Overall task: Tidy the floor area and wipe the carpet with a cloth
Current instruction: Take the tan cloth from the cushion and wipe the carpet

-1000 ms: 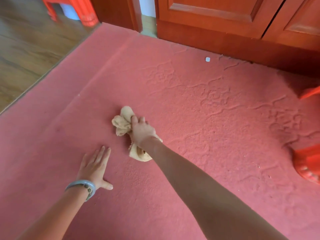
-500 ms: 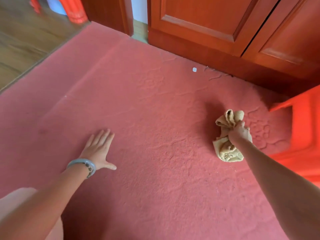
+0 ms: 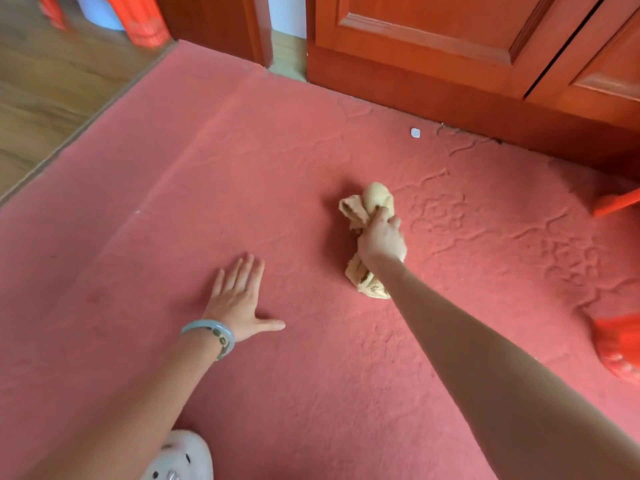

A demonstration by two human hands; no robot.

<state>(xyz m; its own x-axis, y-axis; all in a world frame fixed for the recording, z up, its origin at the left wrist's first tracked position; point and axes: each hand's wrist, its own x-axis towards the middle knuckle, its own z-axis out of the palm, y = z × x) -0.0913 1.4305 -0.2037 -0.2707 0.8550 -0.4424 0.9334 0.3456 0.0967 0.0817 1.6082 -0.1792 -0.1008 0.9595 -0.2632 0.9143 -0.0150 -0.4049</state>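
Down at the bottom edge, nearest the camera, the toe of my white slipper (image 3: 180,455) rests on the red carpet (image 3: 311,393). My left arm reaches forward above it, with a pale blue-grey bangle (image 3: 211,332) and a beaded string on the wrist. My left hand (image 3: 239,299) lies flat on the carpet, palm down, fingers straight and slightly spread, thumb out to the right; it holds nothing.

To its right and a little farther on, my right hand (image 3: 381,240) is closed around a bunched yellow cloth (image 3: 367,202), fingers curled over its middle. The cloth sits on the carpet near the centre of the picture. One crumpled end sticks out beyond my knuckles and the other trails back beside my wrist.

Right of the cloth, the carpet is wrinkled into wavy ridges that run on toward the far wall. At the right edge two pieces of red plastic furniture (image 3: 620,348) are cut off by the frame, and I cannot tell what they belong to.

Farther on, a small white scrap (image 3: 415,133) lies on the carpet just short of a wooden cabinet (image 3: 450,39), well apart from the cloth. The cabinet's panelled doors line the far side. On the left the carpet meets a wood floor (image 3: 52,91), where red plastic legs (image 3: 142,22) stand in the far corner.
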